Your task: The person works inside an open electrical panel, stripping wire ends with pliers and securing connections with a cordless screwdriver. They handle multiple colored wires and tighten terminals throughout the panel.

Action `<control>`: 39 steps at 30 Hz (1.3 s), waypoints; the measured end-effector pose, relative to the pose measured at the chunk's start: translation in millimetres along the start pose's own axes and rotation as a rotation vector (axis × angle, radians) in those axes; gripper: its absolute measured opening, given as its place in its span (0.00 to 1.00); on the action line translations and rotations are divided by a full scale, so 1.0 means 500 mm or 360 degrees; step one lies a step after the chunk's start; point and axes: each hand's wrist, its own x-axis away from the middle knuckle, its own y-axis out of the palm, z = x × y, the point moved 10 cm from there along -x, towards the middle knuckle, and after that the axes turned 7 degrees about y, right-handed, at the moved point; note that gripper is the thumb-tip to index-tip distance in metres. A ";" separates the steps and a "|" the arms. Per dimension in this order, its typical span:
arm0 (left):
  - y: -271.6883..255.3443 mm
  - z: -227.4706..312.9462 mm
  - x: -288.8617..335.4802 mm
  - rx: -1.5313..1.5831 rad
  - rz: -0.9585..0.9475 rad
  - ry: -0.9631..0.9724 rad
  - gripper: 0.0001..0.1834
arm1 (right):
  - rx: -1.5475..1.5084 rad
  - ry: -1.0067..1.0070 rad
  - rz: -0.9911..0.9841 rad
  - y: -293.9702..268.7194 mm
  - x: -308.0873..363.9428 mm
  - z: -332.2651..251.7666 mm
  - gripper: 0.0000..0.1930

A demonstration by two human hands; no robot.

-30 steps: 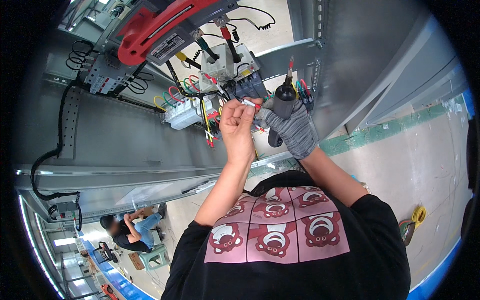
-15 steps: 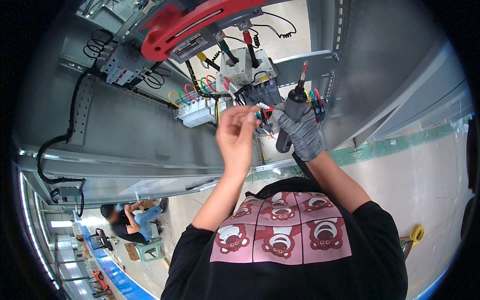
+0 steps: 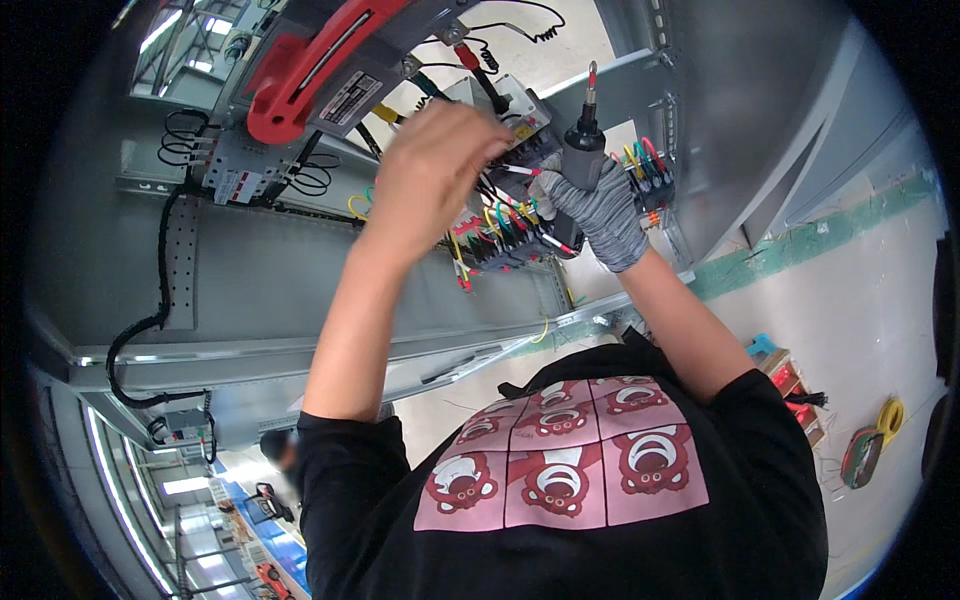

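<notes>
Right grip [image 3: 600, 215] closed around screwdriver [image 3: 584, 143]

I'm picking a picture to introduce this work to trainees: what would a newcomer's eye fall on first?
Probably the big red handle at the upper left, vivid against grey. Next, the pink bear-print panel on the black shirt, at lower centre. Then the grey-gloved right hand, right of centre, holding a black screwdriver that points up the picture.
</notes>
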 end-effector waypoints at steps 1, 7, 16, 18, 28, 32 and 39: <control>-0.003 -0.012 -0.006 -0.0081 -0.0055 -0.0009 0.07 | -0.0128 0.0013 -0.0026 0.005 0.005 0.002 0.08; 0.069 -0.030 -0.026 -0.0348 -0.0427 0.0120 0.09 | -0.0300 -0.0055 0.0043 0.000 0.037 0.000 0.07; 0.074 -0.078 -0.056 -0.0340 -0.0286 -0.0041 0.06 | -0.0313 -0.0161 0.0133 -0.015 0.037 -0.046 0.09; 0.033 -0.077 -0.041 -0.0191 -0.0038 -0.0131 0.08 | -0.0349 -0.0137 0.0140 -0.021 0.025 -0.056 0.10; -0.039 0.024 0.264 -0.0410 0.1156 -0.0836 0.14 | -0.0227 -0.0003 0.0113 -0.030 0.000 -0.079 0.11; 0.005 -0.065 0.319 0.0094 0.1133 -0.1114 0.18 | -0.0307 -0.0049 0.0107 -0.028 -0.009 -0.088 0.10; 0.050 -0.098 0.238 0.0018 0.0983 -0.0882 0.09 | -0.0355 0.0043 -0.0054 -0.021 -0.020 -0.107 0.10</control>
